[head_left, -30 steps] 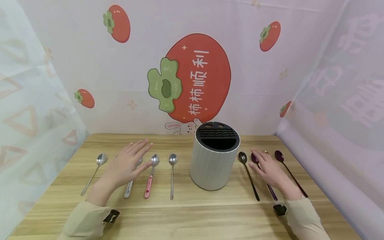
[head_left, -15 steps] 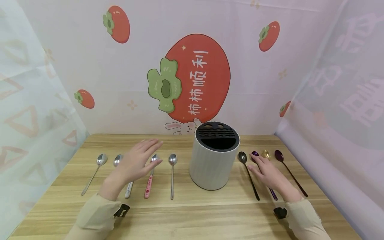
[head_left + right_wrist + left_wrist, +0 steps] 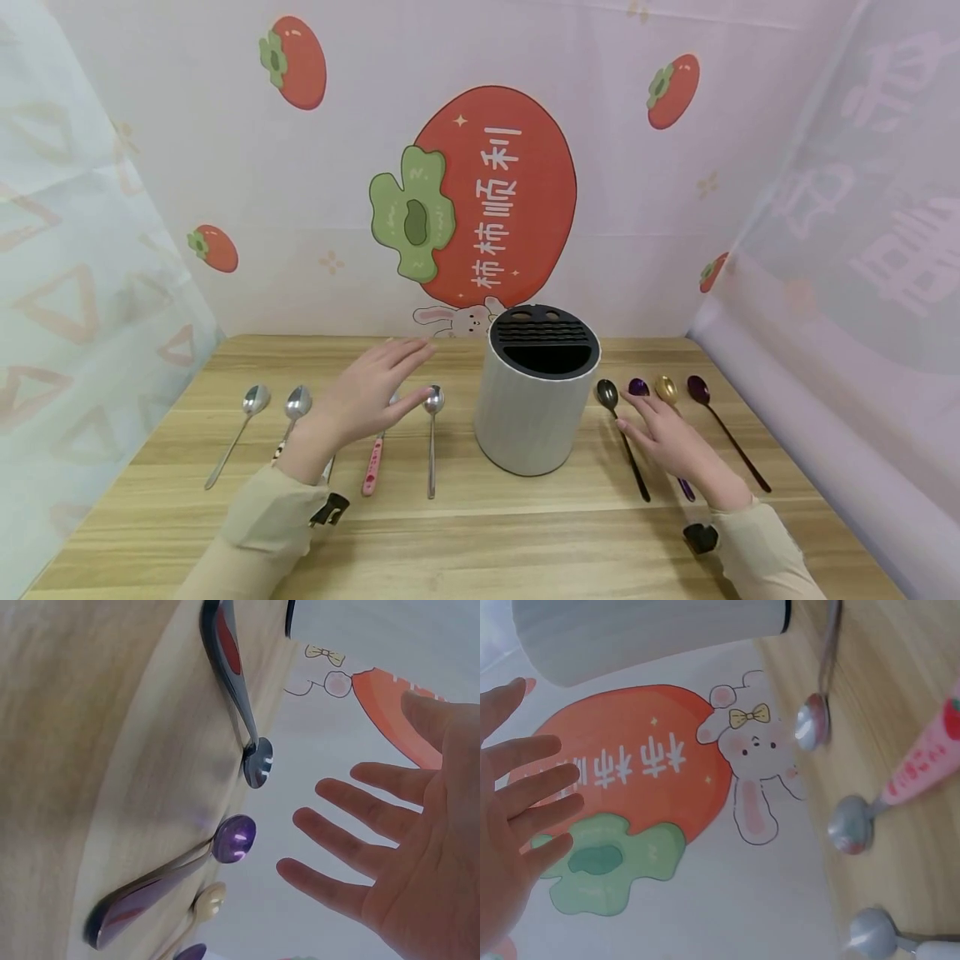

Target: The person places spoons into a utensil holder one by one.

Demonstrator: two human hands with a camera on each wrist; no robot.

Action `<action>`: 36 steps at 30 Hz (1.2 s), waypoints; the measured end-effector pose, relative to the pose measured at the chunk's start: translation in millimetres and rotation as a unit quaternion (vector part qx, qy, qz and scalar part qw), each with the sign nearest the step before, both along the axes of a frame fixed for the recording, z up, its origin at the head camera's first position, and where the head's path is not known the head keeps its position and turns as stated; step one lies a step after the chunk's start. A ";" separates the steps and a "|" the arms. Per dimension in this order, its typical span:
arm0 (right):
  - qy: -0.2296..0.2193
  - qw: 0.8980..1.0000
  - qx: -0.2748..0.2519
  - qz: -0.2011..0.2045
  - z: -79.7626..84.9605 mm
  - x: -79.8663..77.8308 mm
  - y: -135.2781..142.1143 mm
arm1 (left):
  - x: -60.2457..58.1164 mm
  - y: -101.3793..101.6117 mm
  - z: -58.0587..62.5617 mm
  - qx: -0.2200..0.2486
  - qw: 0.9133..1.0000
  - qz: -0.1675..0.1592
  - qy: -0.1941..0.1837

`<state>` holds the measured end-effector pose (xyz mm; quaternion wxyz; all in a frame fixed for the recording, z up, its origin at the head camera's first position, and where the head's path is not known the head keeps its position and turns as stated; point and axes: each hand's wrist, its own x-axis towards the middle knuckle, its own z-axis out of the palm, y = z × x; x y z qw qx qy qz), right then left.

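My left hand [image 3: 360, 400] hovers in the head view with fingers straight, over the pink-handled spoon [image 3: 372, 468] and beside a plain silver spoon [image 3: 431, 433]. It covers most of a white-handled spoon, whose bowl [image 3: 873, 933] shows in the left wrist view. My right hand [image 3: 671, 437] is held with extended fingers above a purple spoon [image 3: 638, 387], part of which it hides. A black spoon [image 3: 624, 440] lies to its left, a gold spoon [image 3: 666, 387] and a dark maroon spoon [image 3: 726, 429] to its right. Neither hand holds anything.
Between the hands stands a white cylindrical holder [image 3: 525, 425] with a slotted black top [image 3: 543, 340]. Farther left lie a silver spoon [image 3: 236, 433] and a spoon with a patterned handle [image 3: 297, 402]. Printed cloth [image 3: 337, 183] walls the wooden table [image 3: 465, 550] behind and at both sides.
My left hand has moved to the right, uncovering the patterned-handled spoon and passing over the pink-handled one. My right hand has shifted slightly left, and the gold spoon's bowl shows more fully.
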<state>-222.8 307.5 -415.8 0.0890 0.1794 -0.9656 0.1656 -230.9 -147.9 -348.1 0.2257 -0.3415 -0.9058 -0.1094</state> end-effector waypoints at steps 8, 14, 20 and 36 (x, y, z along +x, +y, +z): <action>-0.001 1.000 -0.007 0.003 -2.2 1.7 -0.8 | -6.5 13.8 12.1 -0.003 0.999 -0.030 0.023; -0.013 1.000 -0.009 -0.002 -3.0 3.2 -1.3 | -8.5 23.7 20.3 -0.009 0.999 -0.033 0.017; -0.025 1.000 -0.005 -0.005 -2.8 4.2 -2.1 | -12.8 32.6 27.8 -0.006 0.998 -0.051 0.025; -0.029 1.000 -0.001 -0.006 -6.5 4.8 -2.8 | -19.6 51.6 43.4 -0.020 0.997 -0.071 0.002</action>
